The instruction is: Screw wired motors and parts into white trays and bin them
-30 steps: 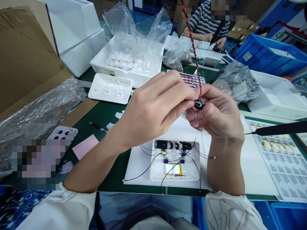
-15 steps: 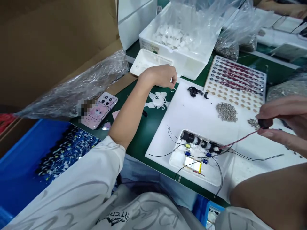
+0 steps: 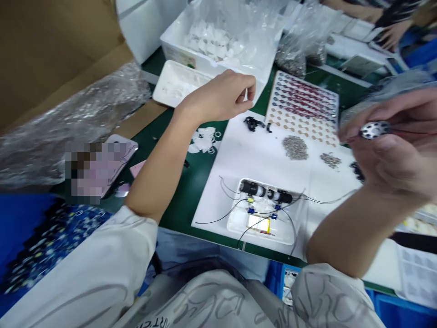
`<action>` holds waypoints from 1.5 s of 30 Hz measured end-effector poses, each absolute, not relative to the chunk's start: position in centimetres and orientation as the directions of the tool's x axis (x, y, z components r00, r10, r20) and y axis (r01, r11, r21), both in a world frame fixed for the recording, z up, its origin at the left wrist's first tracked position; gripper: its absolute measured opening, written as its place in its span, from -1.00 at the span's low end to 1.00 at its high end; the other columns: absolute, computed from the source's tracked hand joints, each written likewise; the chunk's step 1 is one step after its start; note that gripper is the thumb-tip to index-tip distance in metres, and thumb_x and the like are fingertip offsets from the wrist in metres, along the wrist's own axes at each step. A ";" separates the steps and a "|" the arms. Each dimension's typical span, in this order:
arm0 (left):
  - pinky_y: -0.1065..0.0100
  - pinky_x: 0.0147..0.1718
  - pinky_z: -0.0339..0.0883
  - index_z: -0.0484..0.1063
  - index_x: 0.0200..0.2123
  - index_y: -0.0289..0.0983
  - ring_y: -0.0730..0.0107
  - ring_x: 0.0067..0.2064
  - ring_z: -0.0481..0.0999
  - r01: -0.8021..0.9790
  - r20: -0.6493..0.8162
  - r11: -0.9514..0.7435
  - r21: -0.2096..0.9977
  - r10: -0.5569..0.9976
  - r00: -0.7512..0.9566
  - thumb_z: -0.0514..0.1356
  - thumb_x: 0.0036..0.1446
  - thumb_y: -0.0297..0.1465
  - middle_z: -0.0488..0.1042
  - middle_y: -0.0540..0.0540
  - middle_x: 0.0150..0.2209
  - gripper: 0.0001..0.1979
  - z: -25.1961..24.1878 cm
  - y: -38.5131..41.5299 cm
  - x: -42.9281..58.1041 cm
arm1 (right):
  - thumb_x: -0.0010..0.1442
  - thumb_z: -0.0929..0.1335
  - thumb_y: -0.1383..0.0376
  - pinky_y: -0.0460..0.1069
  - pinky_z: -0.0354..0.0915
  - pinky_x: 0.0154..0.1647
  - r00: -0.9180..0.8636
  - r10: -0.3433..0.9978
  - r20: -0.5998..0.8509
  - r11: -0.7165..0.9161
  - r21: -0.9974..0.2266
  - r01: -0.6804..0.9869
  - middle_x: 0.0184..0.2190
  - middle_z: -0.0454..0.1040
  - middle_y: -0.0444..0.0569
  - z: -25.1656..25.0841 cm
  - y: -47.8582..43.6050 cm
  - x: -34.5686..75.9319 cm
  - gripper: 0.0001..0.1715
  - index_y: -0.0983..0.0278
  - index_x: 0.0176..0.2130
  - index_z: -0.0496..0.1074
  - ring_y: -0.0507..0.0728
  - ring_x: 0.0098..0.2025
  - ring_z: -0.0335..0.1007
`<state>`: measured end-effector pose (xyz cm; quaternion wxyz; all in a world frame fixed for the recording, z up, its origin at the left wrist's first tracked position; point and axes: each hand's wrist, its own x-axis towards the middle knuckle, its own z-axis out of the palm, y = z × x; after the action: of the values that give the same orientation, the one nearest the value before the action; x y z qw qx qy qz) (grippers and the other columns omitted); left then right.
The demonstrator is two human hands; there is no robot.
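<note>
2 hands, 1 round metal-rimmed component on red wire, right of frame.
Right hand: fingers pinch it. Left hand: fingers curled above white board; any grip cannot be told.

The only lettering I can make out is the black print on my white shirt, cut off by the frame, something like "RTCH"; the label on the white plastic tub is too small to read.
</note>
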<state>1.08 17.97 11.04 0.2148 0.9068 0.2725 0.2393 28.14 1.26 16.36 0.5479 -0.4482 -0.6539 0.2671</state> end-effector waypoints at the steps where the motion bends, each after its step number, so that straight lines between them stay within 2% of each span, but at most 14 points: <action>1: 0.23 -0.24 0.39 0.48 -0.15 -0.23 0.41 -0.36 0.43 0.322 0.370 -0.792 0.519 0.548 0.751 0.13 0.39 -0.10 0.52 -0.08 -0.35 -0.68 12.3 16.6 1.8 | 0.01 0.62 0.01 0.05 0.29 -0.32 0.005 0.867 0.498 0.479 -0.837 0.264 -0.39 0.40 -0.03 16.6 1.4 27.2 -0.60 0.09 -0.22 0.55 0.11 -0.35 0.35; 3: 0.20 -0.15 0.42 0.49 -0.08 -0.28 0.41 -0.27 0.47 0.157 0.479 -0.795 0.586 0.496 0.725 0.15 0.41 -0.06 0.55 -0.11 -0.29 -0.62 14.3 13.8 2.9 | 0.06 0.59 -0.03 0.03 0.26 -0.36 0.044 0.866 0.498 0.481 -0.853 0.201 -0.41 0.38 -0.07 16.6 1.8 25.7 -0.60 0.06 -0.23 0.48 0.07 -0.40 0.28; 8: 0.29 -0.32 0.46 0.57 -0.08 -0.16 0.35 -0.28 0.57 -0.204 0.624 -0.643 0.738 0.536 0.569 0.36 0.24 -0.06 0.57 -0.05 -0.31 -0.66 15.4 9.2 4.7 | 0.07 0.56 -0.10 -0.03 0.20 -0.36 0.163 0.745 0.647 0.609 -0.759 0.230 -0.38 0.32 -0.10 15.7 2.8 24.1 -0.49 0.16 -0.25 0.39 0.01 -0.39 0.21; 15: 0.35 -0.32 0.57 0.61 -0.11 -0.15 0.41 -0.24 0.62 -0.464 0.580 -0.367 0.807 0.641 0.503 0.38 0.23 -0.09 0.64 -0.04 -0.21 -0.70 14.7 7.7 6.4 | 0.25 0.39 -0.20 0.10 0.34 -0.13 0.125 0.560 0.819 0.631 -0.519 0.577 -0.24 0.34 0.08 14.5 2.7 23.3 -0.52 0.13 -0.17 0.44 0.17 -0.12 0.31; 20: 0.38 -0.28 0.61 0.61 -0.19 -0.18 0.42 -0.22 0.63 -0.456 0.590 -0.402 0.794 0.693 0.415 0.41 0.19 -0.08 0.65 -0.03 -0.20 -0.70 14.8 7.0 6.6 | 0.34 0.36 -0.12 0.11 0.42 -0.10 0.171 0.436 0.883 0.594 -0.425 0.683 -0.23 0.36 0.04 14.5 2.2 21.8 -0.61 0.12 -0.14 0.48 0.16 -0.10 0.37; 24: 0.40 -0.28 0.61 0.62 -0.15 -0.17 0.42 -0.20 0.64 -0.453 0.619 -0.446 0.772 0.687 0.380 0.40 0.23 -0.15 0.66 -0.03 -0.19 -0.76 14.9 6.9 6.6 | 0.35 0.42 0.11 0.07 0.44 -0.10 0.146 0.367 0.919 0.626 -0.360 0.692 -0.19 0.48 0.00 14.7 1.8 21.3 -0.82 0.10 -0.12 0.58 0.11 -0.10 0.43; 27: 0.40 -0.26 0.60 0.61 -0.12 -0.17 0.44 -0.19 0.64 -0.446 0.637 -0.472 0.761 0.673 0.375 0.37 0.27 -0.25 0.67 -0.03 -0.17 -0.83 15.0 6.9 6.6 | 0.37 0.40 0.24 0.01 0.45 -0.05 0.105 0.333 0.937 0.656 -0.311 0.688 -0.15 0.51 -0.07 14.7 1.8 21.6 -0.78 0.03 -0.03 0.62 0.05 -0.07 0.46; 31: 0.35 -0.26 0.57 0.58 -0.14 -0.18 0.42 -0.18 0.61 -0.368 0.668 -0.561 0.741 0.672 0.320 0.34 0.28 -0.25 0.64 -0.03 -0.19 -0.84 15.3 7.1 6.2 | 0.37 0.41 0.24 -0.08 0.43 -0.19 0.100 0.517 0.850 0.598 -0.443 0.667 -0.05 0.52 -0.09 15.3 1.3 22.8 -0.63 0.00 0.14 0.56 0.00 -0.10 0.47; 34: 0.32 -0.33 0.50 0.54 -0.22 -0.18 0.41 -0.23 0.55 -0.276 0.681 -0.624 0.731 0.685 0.257 0.33 0.27 -0.20 0.58 -0.02 -0.31 -0.82 15.6 8.0 5.6 | 0.34 0.44 0.22 -0.06 0.41 -0.29 -0.236 0.746 0.623 0.560 -0.394 0.729 -0.20 0.57 -0.09 17.3 -0.9 23.3 -0.67 0.10 0.10 0.56 0.02 -0.23 0.49; 37: 0.25 -0.42 0.41 0.48 -0.32 -0.13 0.39 -0.32 0.47 -0.243 0.675 -0.630 0.737 0.677 0.293 0.36 0.23 -0.10 0.50 -0.02 -0.41 -0.74 15.5 9.1 5.1 | 0.33 0.44 0.25 -0.02 0.49 -0.21 -0.489 0.704 0.515 0.678 -0.282 0.679 -0.24 0.58 -0.11 20.1 -4.0 22.9 -0.68 0.11 0.08 0.55 0.04 -0.24 0.52; 39: 0.21 -0.45 0.38 0.43 -0.39 -0.11 0.39 -0.38 0.40 -0.248 0.656 -0.609 0.753 0.662 0.363 0.40 0.18 -0.06 0.46 -0.03 -0.43 -0.68 15.6 9.3 4.8 | 0.37 0.39 0.26 0.02 0.51 -0.05 -0.404 0.721 0.562 0.573 -0.157 0.804 -0.14 0.58 -0.10 21.6 -5.3 22.4 -0.70 0.07 0.07 0.56 0.06 -0.11 0.54; 41: 0.18 -0.41 0.40 0.39 -0.42 -0.14 0.41 -0.40 0.38 -0.227 0.613 -0.576 0.785 0.674 0.412 0.39 0.20 -0.16 0.45 -0.05 -0.42 -0.70 16.0 8.7 4.7 | 0.39 0.36 0.21 0.07 0.46 0.15 -0.226 0.721 0.655 0.333 -0.041 0.942 0.01 0.54 -0.03 22.3 -5.6 21.9 -0.65 0.14 0.13 0.54 0.14 0.08 0.50; 43: 0.18 -0.31 0.44 0.36 -0.41 -0.20 0.42 -0.34 0.43 -0.169 0.543 -0.529 0.831 0.710 0.447 0.32 0.26 -0.31 0.46 -0.04 -0.38 -0.75 16.6 7.7 4.7 | 0.40 0.36 0.16 0.12 0.39 0.29 -0.115 0.709 0.696 0.168 -0.009 0.986 0.14 0.47 0.05 21.9 -5.4 21.5 -0.54 0.24 0.22 0.47 0.24 0.23 0.40; 45: 0.22 -0.26 0.44 0.31 -0.42 -0.25 0.42 -0.29 0.50 -0.145 0.487 -0.482 0.864 0.730 0.479 0.29 0.27 -0.39 0.44 0.00 -0.38 -0.75 17.3 6.7 4.8 | 0.40 0.36 0.17 0.11 0.39 0.30 -0.094 0.743 0.663 0.126 -0.002 0.992 0.14 0.46 0.03 20.8 -5.1 21.3 -0.53 0.21 0.24 0.45 0.24 0.21 0.40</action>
<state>4.84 6.73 17.27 0.4670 0.7219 0.2026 0.4687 21.28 -5.06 20.81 0.2666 -0.6182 -0.7015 -0.2338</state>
